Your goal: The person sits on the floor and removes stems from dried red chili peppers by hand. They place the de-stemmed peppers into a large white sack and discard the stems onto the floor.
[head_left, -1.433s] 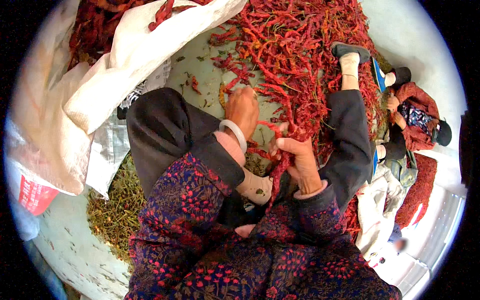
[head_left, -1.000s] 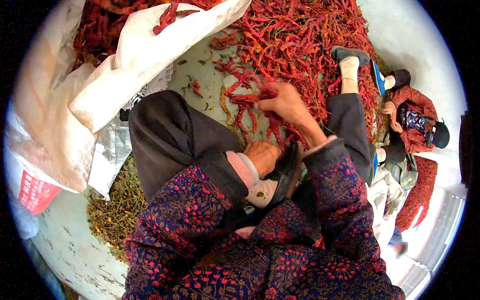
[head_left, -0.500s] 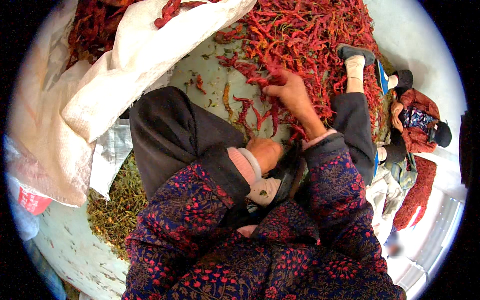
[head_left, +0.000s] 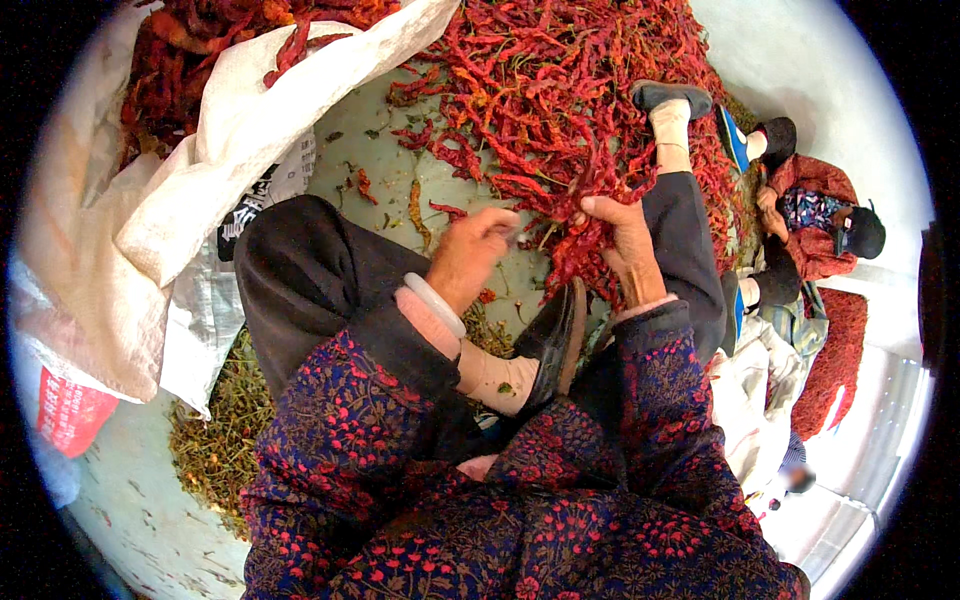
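Note:
Dried red chili peppers (head_left: 590,265) hang in a bunch from my right hand (head_left: 632,245), which is closed round them with the thumb on top. To the left, my left hand (head_left: 470,255) has its fingers curled together at the bunch's near-left side, a little apart from it. Whether anything small is pinched in those fingers I cannot make out, as the tips are slightly blurred. A large heap of dried red chilies (head_left: 540,90) spreads just beyond both hands. Several loose chilies lie on the pale floor left of the heap, among them a yellowish one (head_left: 417,215).
At the left stands a white woven sack (head_left: 200,215), with dark red chilies inside. Dry stems and leaves (head_left: 215,440) are piled by my left leg. My black shoe (head_left: 550,345) lies below the hands. Another person (head_left: 820,215) sits at the right near a further chili pile (head_left: 835,355).
My left hand has risen from beside my shoe toward the chilies. My right hand has drawn back from the heap's edge and now grips a bunch. The whole view has shifted slightly.

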`<action>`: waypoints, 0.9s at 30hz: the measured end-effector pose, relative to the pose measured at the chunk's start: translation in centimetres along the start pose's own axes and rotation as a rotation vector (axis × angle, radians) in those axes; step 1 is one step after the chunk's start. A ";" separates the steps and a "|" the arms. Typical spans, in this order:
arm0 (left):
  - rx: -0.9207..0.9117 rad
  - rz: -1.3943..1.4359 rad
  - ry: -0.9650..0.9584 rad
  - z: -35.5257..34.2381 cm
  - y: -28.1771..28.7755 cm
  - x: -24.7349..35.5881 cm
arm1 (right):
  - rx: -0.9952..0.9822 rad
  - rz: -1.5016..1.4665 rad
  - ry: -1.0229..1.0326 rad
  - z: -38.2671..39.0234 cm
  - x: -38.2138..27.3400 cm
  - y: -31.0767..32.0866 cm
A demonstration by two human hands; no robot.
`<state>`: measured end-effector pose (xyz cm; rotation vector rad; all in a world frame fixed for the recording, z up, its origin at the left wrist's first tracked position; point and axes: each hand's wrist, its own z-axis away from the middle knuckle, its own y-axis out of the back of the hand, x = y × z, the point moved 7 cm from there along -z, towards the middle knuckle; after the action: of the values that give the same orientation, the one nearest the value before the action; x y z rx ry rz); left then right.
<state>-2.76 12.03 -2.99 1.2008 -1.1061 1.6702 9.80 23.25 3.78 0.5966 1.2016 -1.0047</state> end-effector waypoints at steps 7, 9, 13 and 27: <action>-0.273 0.077 0.265 1.1 -2.1 -0.8 | -0.069 0.011 -0.082 1.3 1.0 -3.3; -0.186 0.098 0.137 0.7 -1.8 -0.5 | -0.102 0.028 -0.066 1.1 1.8 -2.3; -0.100 0.101 0.079 0.7 -1.5 -0.2 | -0.083 0.032 -0.054 0.9 2.6 -1.5; -0.030 -0.158 0.234 0.9 -0.4 -2.1 | -0.140 0.332 0.044 1.9 2.8 -2.8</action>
<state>-1.63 11.08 -4.76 1.0162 -0.8673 1.6196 8.32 19.47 2.06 0.6835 1.1547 -0.6259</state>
